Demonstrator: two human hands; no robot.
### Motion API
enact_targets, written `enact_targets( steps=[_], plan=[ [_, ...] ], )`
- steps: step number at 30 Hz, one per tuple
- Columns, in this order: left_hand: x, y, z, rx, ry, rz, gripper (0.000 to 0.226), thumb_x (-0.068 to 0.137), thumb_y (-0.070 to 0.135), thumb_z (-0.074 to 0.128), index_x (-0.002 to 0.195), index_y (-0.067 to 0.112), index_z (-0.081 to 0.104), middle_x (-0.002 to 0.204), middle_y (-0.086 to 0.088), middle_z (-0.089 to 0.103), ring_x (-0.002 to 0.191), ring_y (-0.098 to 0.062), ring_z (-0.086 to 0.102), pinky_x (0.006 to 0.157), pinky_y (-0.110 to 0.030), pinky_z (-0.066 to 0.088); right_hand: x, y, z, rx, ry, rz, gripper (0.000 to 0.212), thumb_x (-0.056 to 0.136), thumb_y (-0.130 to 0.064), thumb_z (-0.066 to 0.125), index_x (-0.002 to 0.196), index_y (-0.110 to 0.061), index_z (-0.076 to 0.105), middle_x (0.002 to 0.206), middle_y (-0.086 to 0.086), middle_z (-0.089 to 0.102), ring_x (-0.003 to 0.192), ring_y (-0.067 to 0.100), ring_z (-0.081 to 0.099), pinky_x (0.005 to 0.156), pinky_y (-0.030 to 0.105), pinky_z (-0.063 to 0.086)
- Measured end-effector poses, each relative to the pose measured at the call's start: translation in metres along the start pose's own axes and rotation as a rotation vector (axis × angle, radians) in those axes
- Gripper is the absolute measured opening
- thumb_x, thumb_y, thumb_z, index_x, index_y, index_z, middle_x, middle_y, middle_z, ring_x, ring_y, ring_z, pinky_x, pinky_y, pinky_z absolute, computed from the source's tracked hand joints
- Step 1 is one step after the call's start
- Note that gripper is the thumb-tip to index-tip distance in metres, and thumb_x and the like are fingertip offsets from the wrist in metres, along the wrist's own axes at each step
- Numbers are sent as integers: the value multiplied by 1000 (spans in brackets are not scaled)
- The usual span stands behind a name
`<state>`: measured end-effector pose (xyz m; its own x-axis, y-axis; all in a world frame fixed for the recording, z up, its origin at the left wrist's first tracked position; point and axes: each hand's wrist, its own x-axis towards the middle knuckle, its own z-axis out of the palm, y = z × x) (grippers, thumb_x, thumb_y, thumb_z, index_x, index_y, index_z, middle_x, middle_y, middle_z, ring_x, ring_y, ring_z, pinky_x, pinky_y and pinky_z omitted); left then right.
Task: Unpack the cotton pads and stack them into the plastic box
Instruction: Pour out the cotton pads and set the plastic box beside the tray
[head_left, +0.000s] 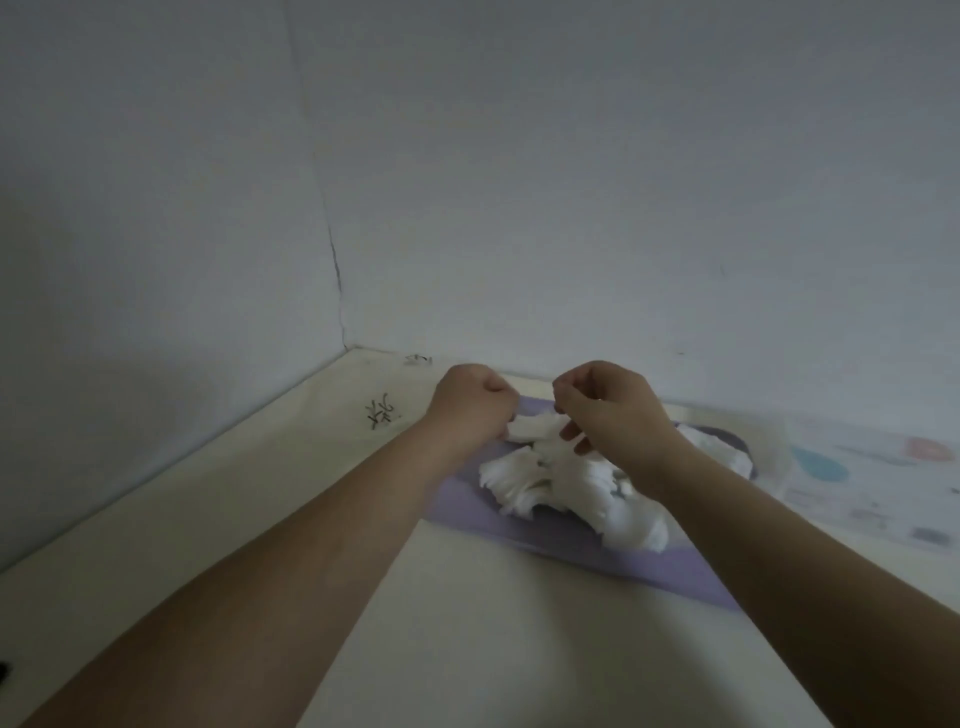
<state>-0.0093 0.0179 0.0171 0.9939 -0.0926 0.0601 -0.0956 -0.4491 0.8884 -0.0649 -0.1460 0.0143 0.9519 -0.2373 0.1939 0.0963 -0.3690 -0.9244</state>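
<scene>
Currently: left hand (470, 405) and right hand (608, 410) at frame centre, fingers curled, pinching opposite ends of one cotton pad (530, 428). Loose heap of cotton pads (561, 488) just below both hands, lying on purple sheet (519, 535) on table (467, 634).

Cotton pads (550, 483) are showing plain white, no print, on a lilac mat (571, 551) that's going darker, grey-ish, at its far right end. Table (260, 519) is reading cream w/ black scribble marks (383, 413) nr its far left corner. See-through plastic (878, 483) at the table's right edge is carrying teal & coral blobs plus small grey print. Wall (519, 156) is looking pale grey-white.
</scene>
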Motion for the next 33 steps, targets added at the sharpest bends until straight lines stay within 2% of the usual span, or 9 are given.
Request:
enact_targets(
  steps=[5,9,14,18,22,24,27,30,33],
  plan=[
    [-28,46,52,41,-121,237,13,93,12,61,90,13,74,84,-6,78,68,-22,76,65,-34,61,-10,5,-34,6,93,0,9,101,-15,57,101,-11,65,88,7,76,77,26,75,65,37,61],
    [-40,60,101,85,-206,371,10,94,19,65,97,27,71,86,6,74,76,-18,74,73,-35,61,-27,27,-96,-131,285,-40,10,97,-15,60,103,-17,68,90,-6,73,81,6,69,75,20,55],
    [-64,84,171,158,-379,577,15,92,21,65,102,28,73,97,13,71,88,-8,68,83,-27,55,-56,71,-178,-363,625,-1,31,96,-17,61,127,-18,62,131,2,61,124,21,56,99,32,44],
    [-74,101,218,437,-421,854,29,92,20,62,119,20,71,130,1,62,119,-21,59,101,-37,49,-80,104,-223,-343,760,150,58,91,-18,65,147,-12,49,153,11,44,145,31,37,113,33,29],
    [-64,107,255,731,-453,800,68,97,36,63,158,21,37,173,-9,14,158,-28,14,126,-44,24,-99,134,-243,-36,623,284,84,93,-25,73,163,-15,28,168,6,32,153,24,33,119,39,34],
    [-54,105,267,840,-468,749,79,96,46,64,161,22,27,173,-9,8,160,-31,7,126,-49,22,-104,144,-244,32,568,306,91,91,-32,77,164,-18,25,168,3,35,150,22,39,116,35,36],
    [-44,104,276,776,-489,768,69,93,48,69,149,16,46,151,-10,45,144,-32,39,113,-42,38,-106,159,-244,10,578,331,101,73,-59,77,160,-27,36,154,-4,56,138,17,56,116,46,45],
    [-41,103,281,742,-432,819,66,89,53,73,141,16,59,137,-9,61,128,-31,55,106,-39,44,-107,166,-248,-38,575,293,75,72,-53,74,142,-32,56,128,-14,70,116,11,68,105,47,54],
    [-42,101,284,812,-353,913,60,87,63,65,129,21,64,119,-4,66,112,-31,61,91,-38,50,-109,160,-246,-49,580,287,75,71,-48,75,142,-31,55,126,-18,68,115,10,68,103,44,55]
  ],
)
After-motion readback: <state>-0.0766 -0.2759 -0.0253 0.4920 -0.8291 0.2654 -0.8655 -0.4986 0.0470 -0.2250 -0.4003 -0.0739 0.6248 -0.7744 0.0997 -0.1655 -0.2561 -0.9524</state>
